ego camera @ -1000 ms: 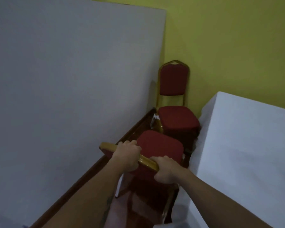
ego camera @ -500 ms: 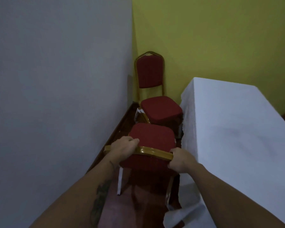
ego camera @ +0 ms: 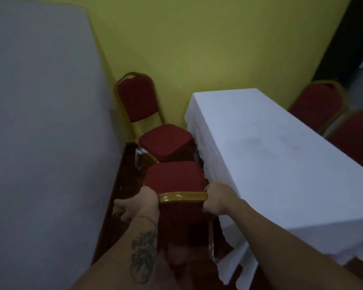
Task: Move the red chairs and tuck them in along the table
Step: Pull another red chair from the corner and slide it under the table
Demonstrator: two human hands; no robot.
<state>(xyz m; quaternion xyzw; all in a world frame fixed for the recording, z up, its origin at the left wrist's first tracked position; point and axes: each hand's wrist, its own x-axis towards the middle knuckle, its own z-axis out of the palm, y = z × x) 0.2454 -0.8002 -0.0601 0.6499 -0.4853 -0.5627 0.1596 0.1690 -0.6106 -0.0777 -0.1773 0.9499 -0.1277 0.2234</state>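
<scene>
A red chair (ego camera: 173,178) with a gold frame stands right below me, between the grey wall and the table. My left hand (ego camera: 142,203) grips the left end of its gold top rail and my right hand (ego camera: 217,198) grips the right end. Its seat edge lies close beside the white cloth of the table (ego camera: 270,160). Just beyond it a second red chair (ego camera: 166,141) stands in the corner, its seat touching the table's far end. On the table's far side two more red chairs (ego camera: 321,103) show at the right edge.
A grey wall (ego camera: 46,132) with a dark skirting board runs along the left. A yellow wall (ego camera: 197,49) closes the far end. The tablecloth hangs to the floor near my right forearm. The aisle between wall and table is narrow.
The view has swung right, showing more of the table and the chairs beyond it. My hands have slid out to the ends of the rail, and the chair sits squarer to the table.
</scene>
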